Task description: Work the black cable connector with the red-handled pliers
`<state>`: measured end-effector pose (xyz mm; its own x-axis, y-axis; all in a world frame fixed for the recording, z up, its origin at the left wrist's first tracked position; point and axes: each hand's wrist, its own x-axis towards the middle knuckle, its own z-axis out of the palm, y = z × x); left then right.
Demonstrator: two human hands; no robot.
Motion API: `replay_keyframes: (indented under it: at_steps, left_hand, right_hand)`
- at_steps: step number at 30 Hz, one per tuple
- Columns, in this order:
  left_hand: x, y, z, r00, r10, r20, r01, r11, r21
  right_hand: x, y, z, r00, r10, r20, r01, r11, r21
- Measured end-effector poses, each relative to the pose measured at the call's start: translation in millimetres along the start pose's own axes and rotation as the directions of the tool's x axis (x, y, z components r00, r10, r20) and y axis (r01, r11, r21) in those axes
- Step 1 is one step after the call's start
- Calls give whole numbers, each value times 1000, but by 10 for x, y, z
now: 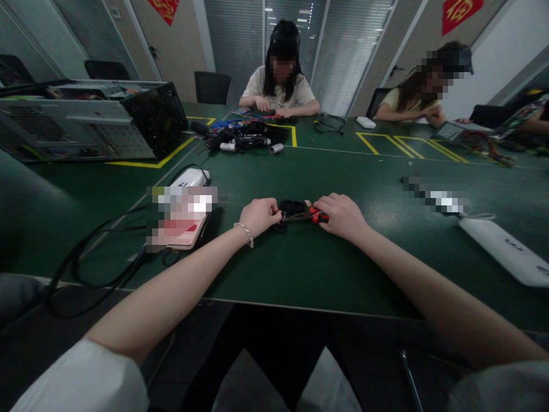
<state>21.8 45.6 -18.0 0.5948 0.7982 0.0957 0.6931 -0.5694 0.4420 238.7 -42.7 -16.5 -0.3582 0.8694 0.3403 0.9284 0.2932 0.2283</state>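
Note:
My left hand (258,216) rests on the green table (300,263), fingers curled in a pinch on a small black part (290,207) with dark wires. My right hand (341,216) is closed around red-handled pliers (312,215), whose metal jaws point left toward the black part between my hands. A bracelet circles my left wrist. What exactly the jaws touch is too small to see.
A phone-like item (182,220) and a white power strip (189,178) with black cables lie at left, an open computer case (86,120) at far left. A white device (506,252) sits at right. Two people work across the table beside a pile of cables (244,137).

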Motion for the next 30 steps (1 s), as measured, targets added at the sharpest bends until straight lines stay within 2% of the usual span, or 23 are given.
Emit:
replay_keyframes:
  at_steps: [30]
  left_hand:
    - [-5,21,-23,1000,-18,16,18,1000,-4]
  right_hand:
    - [1,16,-9,999,-31,-21,30,999,-26]
